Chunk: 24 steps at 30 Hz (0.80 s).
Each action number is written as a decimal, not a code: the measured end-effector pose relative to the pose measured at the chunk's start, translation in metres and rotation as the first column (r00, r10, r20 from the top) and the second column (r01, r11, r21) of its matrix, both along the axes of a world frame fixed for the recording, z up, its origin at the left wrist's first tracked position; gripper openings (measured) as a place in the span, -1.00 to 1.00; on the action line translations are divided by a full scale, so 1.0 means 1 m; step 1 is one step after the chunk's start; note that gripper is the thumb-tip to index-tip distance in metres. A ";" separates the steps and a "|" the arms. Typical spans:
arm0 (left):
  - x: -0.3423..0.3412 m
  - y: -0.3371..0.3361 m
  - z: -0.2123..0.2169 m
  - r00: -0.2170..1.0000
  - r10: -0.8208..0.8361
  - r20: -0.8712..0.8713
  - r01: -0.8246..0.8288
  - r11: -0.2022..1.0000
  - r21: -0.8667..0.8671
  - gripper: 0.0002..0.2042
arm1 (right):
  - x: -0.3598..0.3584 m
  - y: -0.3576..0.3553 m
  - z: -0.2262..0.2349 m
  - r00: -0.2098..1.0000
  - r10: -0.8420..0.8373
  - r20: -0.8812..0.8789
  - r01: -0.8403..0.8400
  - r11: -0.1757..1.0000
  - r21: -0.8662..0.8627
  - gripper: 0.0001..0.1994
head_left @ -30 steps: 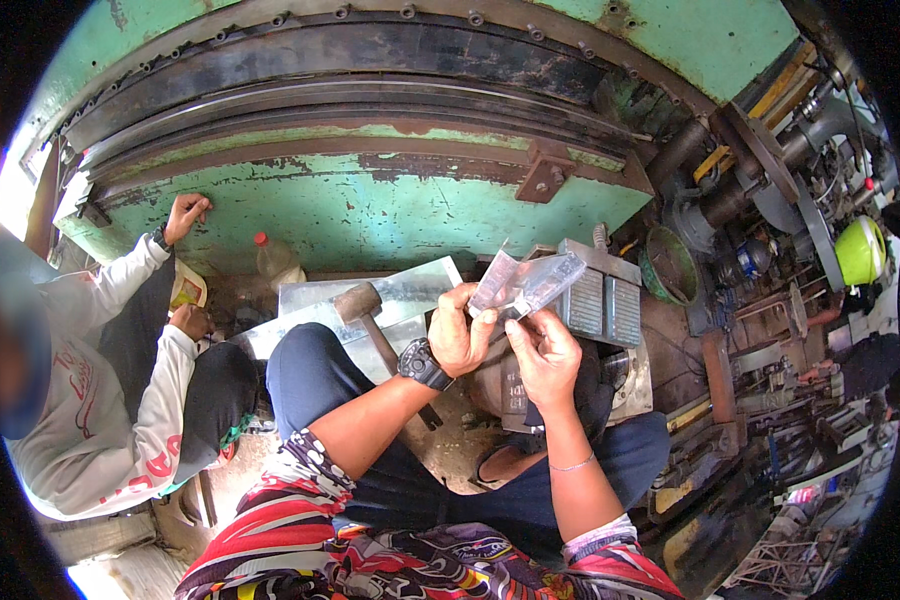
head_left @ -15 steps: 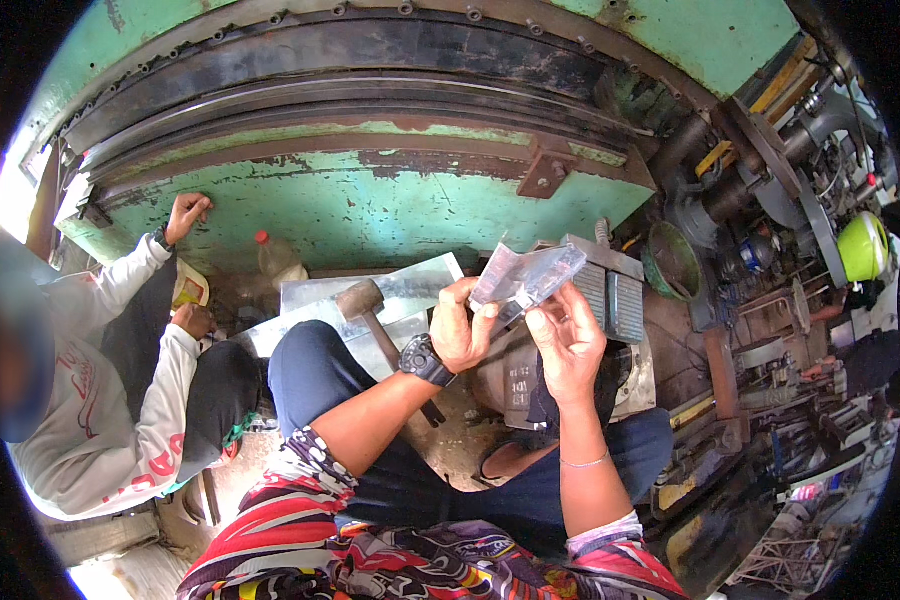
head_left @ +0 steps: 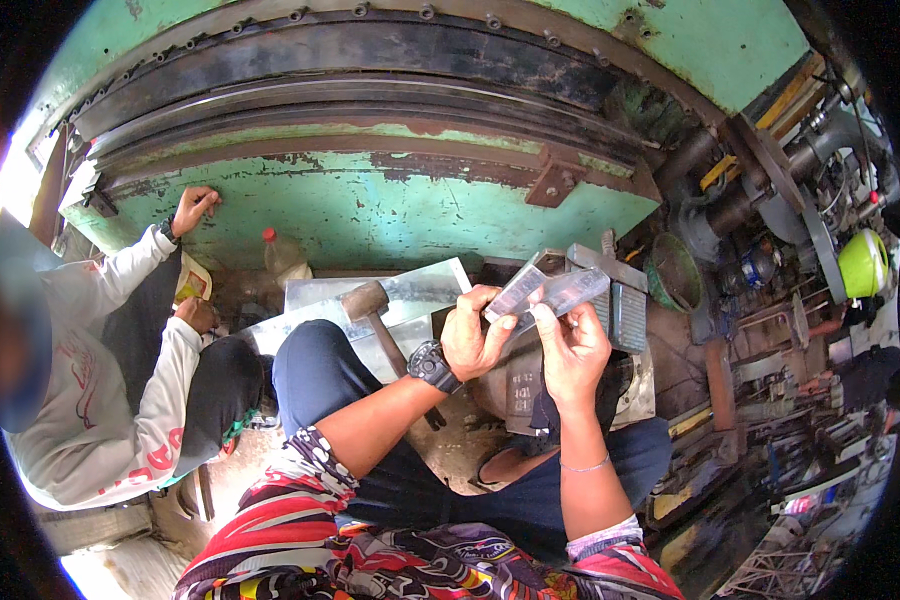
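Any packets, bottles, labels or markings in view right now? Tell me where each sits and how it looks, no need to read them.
Clear packets: held in both hands, left hand and right hand; flat, see-through, greyish contents.
Pouch: by the co-worker's lower hand, far left; yellow with red.
Bottle: against the green machine wall; clear plastic, red cap.
Stamped marks: on the metal block below the hands; pale characters on dark metal.

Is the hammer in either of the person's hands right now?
No. The hammer lies on the metal sheet near the knee, while the left hand and right hand hold flat grey metal pieces.
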<state>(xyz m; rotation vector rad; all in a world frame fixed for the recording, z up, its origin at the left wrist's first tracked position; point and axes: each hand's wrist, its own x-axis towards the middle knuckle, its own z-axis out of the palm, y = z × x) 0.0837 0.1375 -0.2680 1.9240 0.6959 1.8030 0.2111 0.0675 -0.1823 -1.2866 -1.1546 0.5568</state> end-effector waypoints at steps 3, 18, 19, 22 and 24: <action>0.000 -0.001 0.007 0.993 -0.109 0.039 0.113 0.983 -0.147 -0.41 | 0.003 0.000 -0.002 1.000 0.008 -0.003 -0.008 1.000 0.016 -0.76; 0.003 0.011 -0.001 0.801 -0.567 0.192 0.565 0.609 -0.556 -0.63 | 0.022 0.002 -0.002 1.000 -0.018 -0.015 0.017 0.998 -0.053 -0.75; 0.004 0.009 0.001 0.813 -0.558 0.169 0.549 0.634 -0.545 -0.64 | 0.024 0.002 -0.002 1.000 -0.017 -0.024 0.015 0.998 -0.058 -0.75; 0.005 0.006 0.007 0.828 -0.547 0.122 0.522 0.675 -0.521 -0.70 | 0.033 0.001 -0.002 1.000 -0.004 -0.015 0.003 0.997 -0.074 -0.77; 0.005 0.008 0.006 0.830 -0.549 0.100 0.517 0.688 -0.510 -0.75 | 0.033 0.002 0.002 1.000 0.011 -0.003 -0.011 0.998 -0.065 -0.79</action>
